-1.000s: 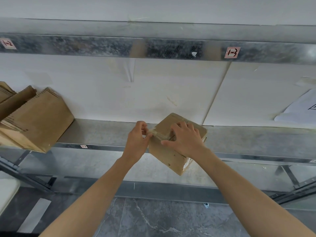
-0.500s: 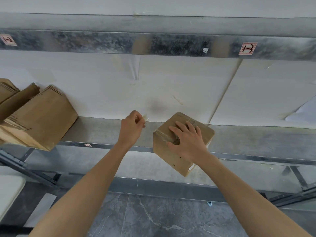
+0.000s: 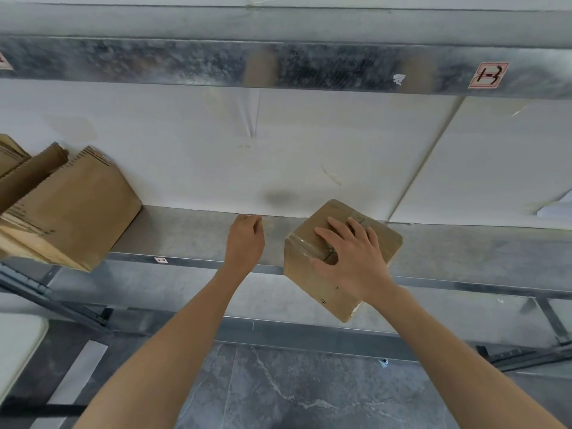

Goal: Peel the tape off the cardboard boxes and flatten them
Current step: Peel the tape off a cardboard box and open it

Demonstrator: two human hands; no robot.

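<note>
A long galvanized metal shelf (image 3: 192, 233) is running across the view, backed by white wall panels (image 3: 309, 150), with a second metal shelf beam (image 3: 185, 61) overhead carrying a small red-bordered label (image 3: 488, 75). Below, a grey marbled floor (image 3: 294, 391) is showing. At the left end of the shelf a stack of flattened cardboard boxes (image 3: 71, 209) is leaning, its lower corner hanging past the shelf's front lip. Well apart from it to the right, a small cardboard box (image 3: 309, 280) is sitting tilted on the front edge of the shelf, one corner pointing down over the lip, with clear tape (image 3: 305, 243) still lying along its top seam. The right hand (image 3: 349, 258) is pressing flat on top of this box, fingers spread wide, its grip not closed around anything. The left hand (image 3: 244, 239) is hovering just beside the box over the bare shelf, fingers curled in a narrow pinch; a pale wisp at its fingertips may be tape, but I cannot tell.
</note>
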